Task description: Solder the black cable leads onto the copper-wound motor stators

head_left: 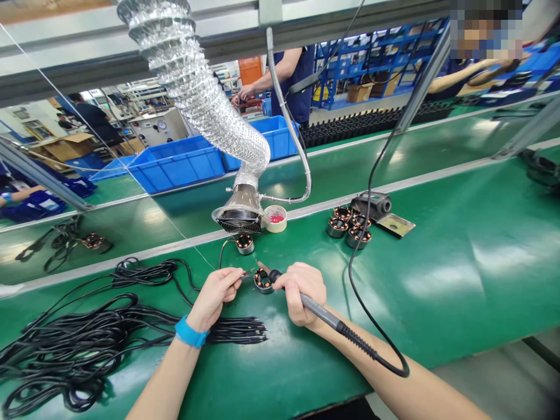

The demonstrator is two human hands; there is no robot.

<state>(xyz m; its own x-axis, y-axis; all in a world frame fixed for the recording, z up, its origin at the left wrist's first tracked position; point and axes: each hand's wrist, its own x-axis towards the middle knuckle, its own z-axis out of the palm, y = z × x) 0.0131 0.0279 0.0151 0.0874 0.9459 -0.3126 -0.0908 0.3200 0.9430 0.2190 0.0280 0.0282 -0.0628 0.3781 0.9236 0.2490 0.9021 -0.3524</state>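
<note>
Pinching left hand: narrow grip, thumb and fingertips closed on a thin dark insulated wire, held just beside the copper-wound round steel motor stator; the low hold seems chosen to steady the wire end at the windings.

Gripping right hand: closed in a pen grip around a slim black soldering iron, its black cable trailing toward the bench; the metal iron tip is at the stator, though touching or just above it cannot be told.

Stator position: on the green workbench, between the hands.

Left of stator: a loose bundle of black cables, ends laid together and pointing toward the stator, apparently for easy reach.

Behind stator: a second wound stator, one black lead running from it, near the work, probably to keep it handy.

Behind and right of stator: a cluster of wound stators, grouped apart from the hands, beside a black boxy bench unit.

Above stator: a round metal fume-extractor nozzle on a silver foil duct, mouth turned toward the hands, apparently to draw off fumes.
</note>
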